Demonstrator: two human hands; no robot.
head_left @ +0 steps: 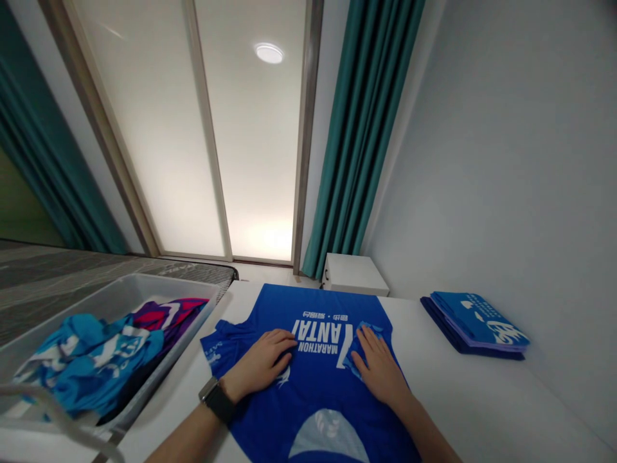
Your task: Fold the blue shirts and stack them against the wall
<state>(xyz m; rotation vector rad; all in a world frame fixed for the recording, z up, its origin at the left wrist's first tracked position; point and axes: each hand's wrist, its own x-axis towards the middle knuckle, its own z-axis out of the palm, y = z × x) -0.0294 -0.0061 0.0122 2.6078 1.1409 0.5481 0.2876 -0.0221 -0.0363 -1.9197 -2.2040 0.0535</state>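
Well to the left of the royal-blue printed T-shirt (315, 392), a translucent pale plastic bin (161, 284) holds loosely heaped clothing: a crumpled light-blue and white garment (108, 360) and, toward the shirt, a red and purple one (180, 312). A pale curved bar (62, 418) crosses in front of the bin, blurred.

On the shirt's left half, the left hand (264, 359) lies open, palm down, fingers slightly bent and their tips beside the white "MARATHON" lettering; it grips nothing that can be seen. A dark-strapped, square-faced watch (216, 400) is on that wrist.

The shirt itself lies spread on the white table (482, 411), its straight hem at the far side and its neck opening at the near side, with the grey-blue inside of the neck showing. Its left-hand sleeve reaches outward toward the bin.

On the shirt's right half, the right hand (378, 366) is open too, palm down with fingers extended, pressing on a rumpled, lighter blue patch of fabric (355, 363). Whether that patch belongs to the shirt cannot be told.

Beyond the shirt's far right corner stands a low white cabinet (357, 275). Well apart to the shirt's right, a neat stack of folded blue, lilac and navy fabric (477, 321) rests near the wall.
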